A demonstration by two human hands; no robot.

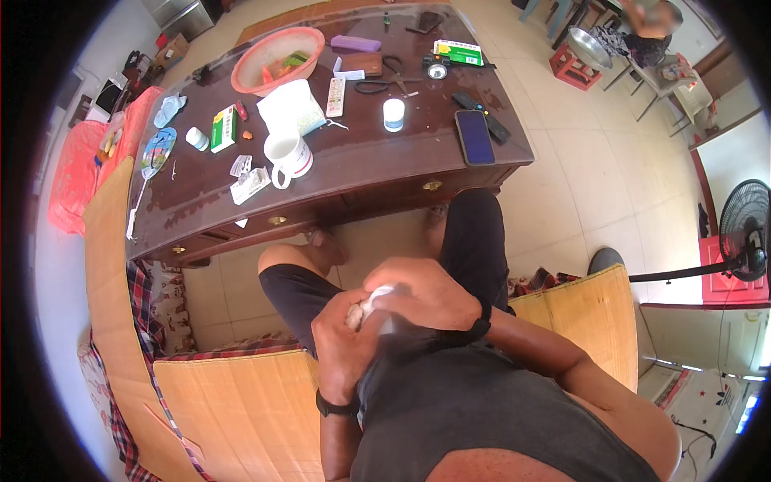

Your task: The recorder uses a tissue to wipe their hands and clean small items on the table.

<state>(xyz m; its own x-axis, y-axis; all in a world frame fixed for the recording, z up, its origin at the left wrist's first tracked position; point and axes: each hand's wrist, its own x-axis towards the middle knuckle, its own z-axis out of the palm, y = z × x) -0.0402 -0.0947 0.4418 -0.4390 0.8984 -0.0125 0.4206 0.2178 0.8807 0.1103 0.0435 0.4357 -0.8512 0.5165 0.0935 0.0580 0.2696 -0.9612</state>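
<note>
My left hand (pixel 344 337) and my right hand (pixel 424 294) meet above my lap. Between them is a crumpled white thing (pixel 380 296), perhaps tissue, with both hands' fingers curled around it. A pale beige lump (pixel 355 314) shows by the left fingers; I cannot tell whether it is part of the same thing. Much of what I hold is hidden by the fingers. Ahead on the dark wooden table (pixel 367 172) stand a white mug (pixel 292 158), a soft pack of tissues (pixel 295 108) and a white bottle (pixel 394 114).
A smartphone (pixel 474 138), remote control (pixel 335 97), scissors (pixel 397 78) and pink plastic basin (pixel 241 66) are on the table. Its drawer front stands before my knees. A pedestal fan (pixel 747 232) is at the right. Far right, a person (pixel 647 42) sits near a metal bowl (pixel 587 49).
</note>
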